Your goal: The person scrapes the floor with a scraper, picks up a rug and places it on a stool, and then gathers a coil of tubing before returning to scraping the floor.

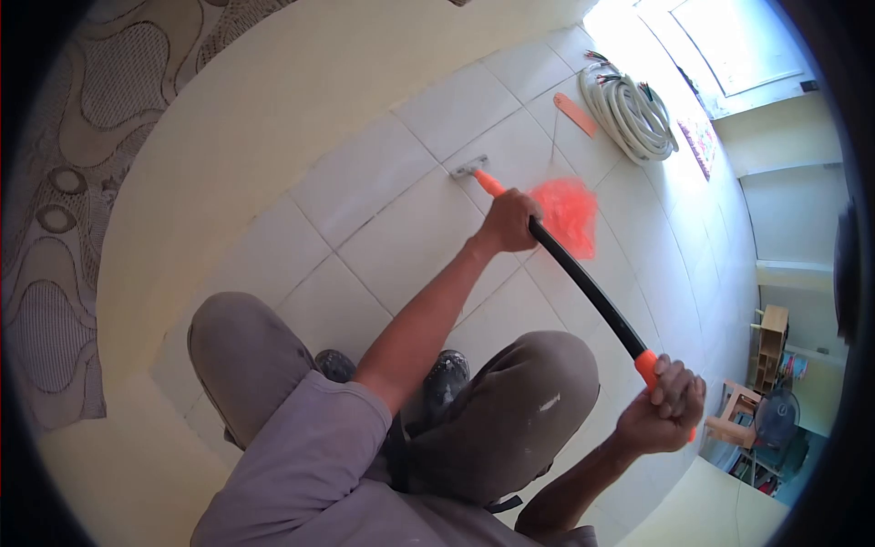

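Note:
A long-handled scraper (592, 294) with a black shaft, orange ends and a metal blade head slants across the view. My left hand (512, 221) is closed round the shaft near the blade end. The orange grip at the other end is wrapped by my right hand (665, 406), held off to my right side. The blade head (469, 167) appears at the tiled floor (383, 246), close to a joint; whether it touches cannot be made out. Just beyond my left hand lies a crumpled red plastic bag (567, 214), partly hidden by the hand and shaft.
A coil of pale cable (633, 118) lies near the bright doorway, beside a flat orange strip (575, 116). A low cream wall (219, 118) curves along the left, with patterned fabric (55, 219) past it. Wooden furniture (770, 342) and a fan (777, 417) stand at far right.

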A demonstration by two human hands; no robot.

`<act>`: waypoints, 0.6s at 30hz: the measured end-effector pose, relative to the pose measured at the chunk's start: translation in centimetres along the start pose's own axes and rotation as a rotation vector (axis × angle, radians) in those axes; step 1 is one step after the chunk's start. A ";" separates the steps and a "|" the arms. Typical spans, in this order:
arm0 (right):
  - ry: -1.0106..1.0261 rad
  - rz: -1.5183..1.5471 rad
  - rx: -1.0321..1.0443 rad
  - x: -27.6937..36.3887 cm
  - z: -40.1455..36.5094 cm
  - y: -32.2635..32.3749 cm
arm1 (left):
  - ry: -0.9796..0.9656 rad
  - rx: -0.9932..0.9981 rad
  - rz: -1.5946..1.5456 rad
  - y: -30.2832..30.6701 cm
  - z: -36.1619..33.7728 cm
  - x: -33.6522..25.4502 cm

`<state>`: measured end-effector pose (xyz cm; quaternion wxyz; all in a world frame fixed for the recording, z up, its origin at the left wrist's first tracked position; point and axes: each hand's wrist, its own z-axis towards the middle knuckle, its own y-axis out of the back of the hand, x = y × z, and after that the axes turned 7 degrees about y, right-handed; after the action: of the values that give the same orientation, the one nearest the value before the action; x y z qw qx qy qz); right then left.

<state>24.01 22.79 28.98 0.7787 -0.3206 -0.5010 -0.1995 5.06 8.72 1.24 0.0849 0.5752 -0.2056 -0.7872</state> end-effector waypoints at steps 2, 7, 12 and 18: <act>0.009 -0.034 0.028 0.3 -0.9 0.2 | 0.047 0.067 0.019 1.2 0.1 0.2; 0.023 -0.053 0.118 0.9 -2.6 1.1 | 0.028 0.091 -0.082 1.1 -1.3 0.0; -0.047 0.094 0.127 -0.4 -0.1 2.0 | 0.009 0.036 -0.002 0.3 -0.2 0.5; -0.016 0.204 0.071 -1.0 -0.8 2.2 | -0.036 -0.099 -0.025 2.9 -1.0 -0.2</act>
<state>25.51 23.79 27.20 0.8018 -0.3438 -0.4787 -0.0989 5.81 5.93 2.38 0.0998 0.5585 -0.1609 -0.8076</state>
